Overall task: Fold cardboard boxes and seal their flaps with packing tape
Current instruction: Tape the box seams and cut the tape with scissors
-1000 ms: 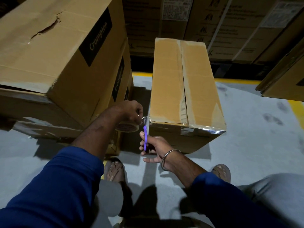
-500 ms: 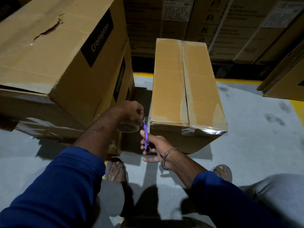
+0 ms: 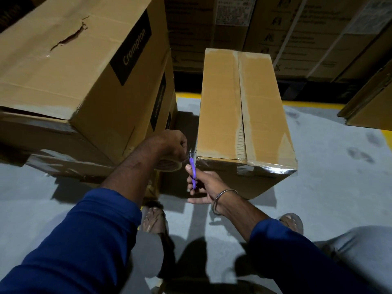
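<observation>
A long cardboard box (image 3: 222,107) stands on the floor ahead, its top flaps closed and clear tape shining along its near edge. My left hand (image 3: 169,145) grips a tape roll (image 3: 169,165) just left of the box's near left corner, a short strip of tape stretched to the box. My right hand (image 3: 203,185) holds a purple-handled cutter (image 3: 192,172) upright, its tip at that strip of tape.
Large "Crompton" cartons (image 3: 80,66) are stacked close on the left. More cartons (image 3: 275,28) line the back wall and a flat stack (image 3: 371,102) sits at the right. Grey floor (image 3: 328,177) with yellow lines; my sandalled feet (image 3: 153,219) are below the hands.
Hardly anything moved: both hands stay at the box's near left corner, the cutter's tip held at the taut tape.
</observation>
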